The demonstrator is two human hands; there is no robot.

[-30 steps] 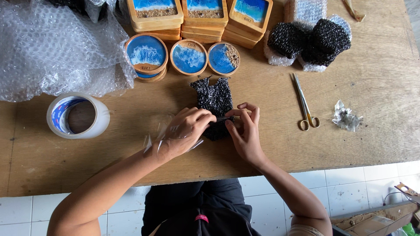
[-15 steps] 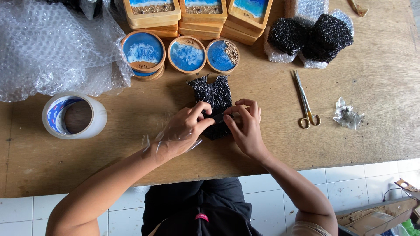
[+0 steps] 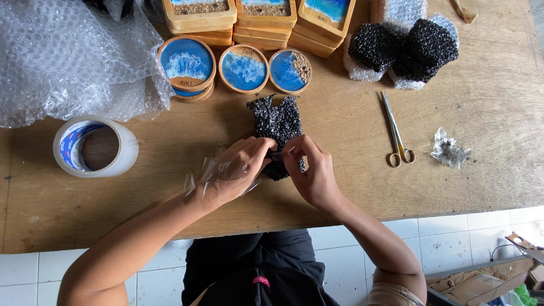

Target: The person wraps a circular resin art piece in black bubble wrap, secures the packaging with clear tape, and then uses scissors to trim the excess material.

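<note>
My wooden table (image 3: 481, 187) carries bubble wrap (image 3: 62, 56) at its far left corner, a tape roll (image 3: 95, 147) near its left edge, three round blue coasters (image 3: 243, 69) mid-table, and scissors (image 3: 395, 131) toward its right edge.

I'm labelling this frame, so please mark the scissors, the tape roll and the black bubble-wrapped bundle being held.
scissors (image 3: 395, 129): head view, on the blades near the pivot.
tape roll (image 3: 126, 148): head view, on its outer white wall.
black bubble-wrapped bundle (image 3: 276, 118): head view, on its upper part.
</note>
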